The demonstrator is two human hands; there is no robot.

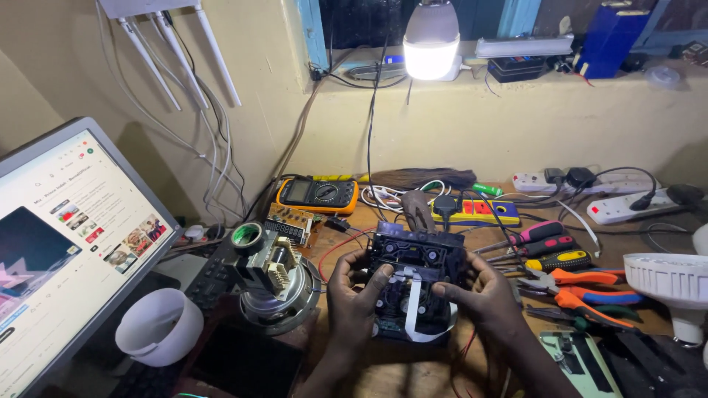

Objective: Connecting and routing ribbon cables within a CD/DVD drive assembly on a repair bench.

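Both my hands grip black disc-drive mechanism [414, 284] above table [383, 368]: left hand [354, 291] closed round its left side, right hand [476, 295] round right. White ribbon cable [411, 306] loops across front. Motor assembly [276, 284] just left; pliers [582, 291] right.

Left hand [352, 289]: forearm rises from the lower edge, wrist straight, fingers curled inward, thumb stretched toward centre, gripping. Right hand [483, 291]: forearm enters from lower right, angled up and leftward, wrist slightly bent, fingers curled, thumb pointing toward the left hand, gripping. Both hands level, set near each other, palms facing inward.
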